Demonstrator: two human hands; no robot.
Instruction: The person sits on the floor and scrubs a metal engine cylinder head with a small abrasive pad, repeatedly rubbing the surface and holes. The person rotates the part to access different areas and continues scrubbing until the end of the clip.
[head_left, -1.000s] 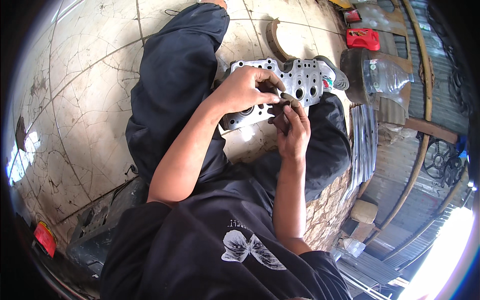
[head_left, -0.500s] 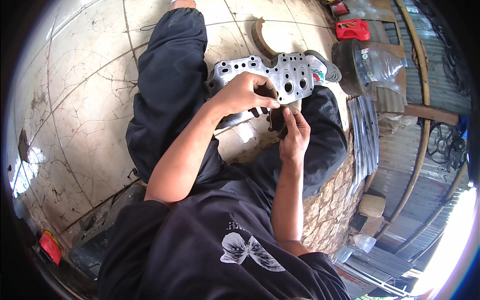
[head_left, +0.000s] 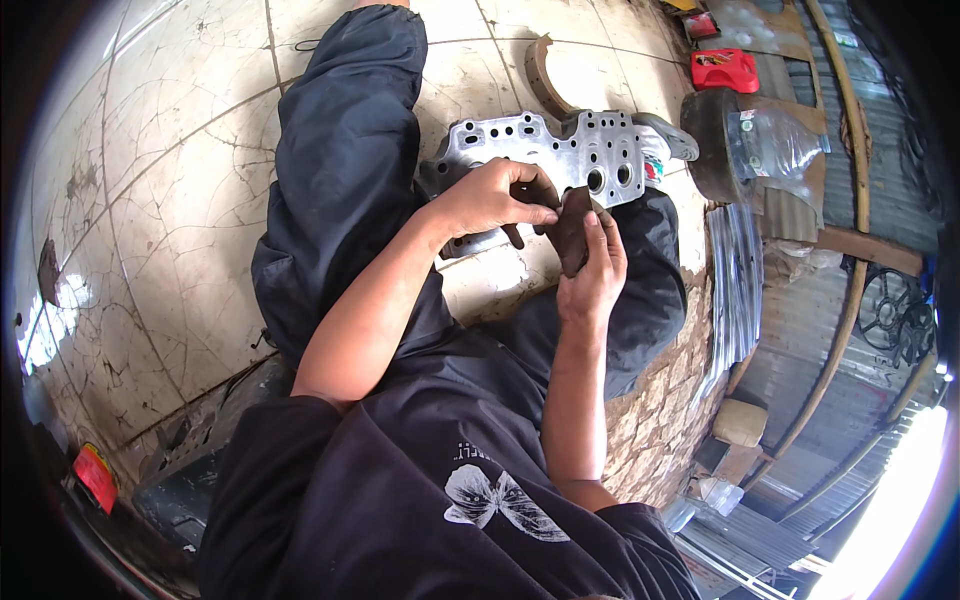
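Note:
A small dark brown piece of sandpaper (head_left: pixel 572 228) is raised in front of me, its face turned up. My right hand (head_left: pixel 598 262) grips it between thumb and fingers. My left hand (head_left: pixel 500 194) is curled, with the thumb and fingertips pinched at the sheet's left edge. Just beyond both hands lies a grey metal cylinder head (head_left: pixel 550 145), its flat face full of round holes and slots. Its near side is partly hidden by my left hand and the sandpaper.
A curved brake shoe (head_left: pixel 543 78) lies on the cracked tile floor (head_left: pixel 150 200) beyond the cylinder head. To the right are a red plastic bottle (head_left: pixel 725 71), a dark round drum (head_left: pixel 706 140) and corrugated metal sheets (head_left: pixel 735 290). My legs flank the work.
The sandpaper has turned and come up, so more of its face shows beside my right thumb. My left hand has shifted slightly, and the whole view has moved a little.

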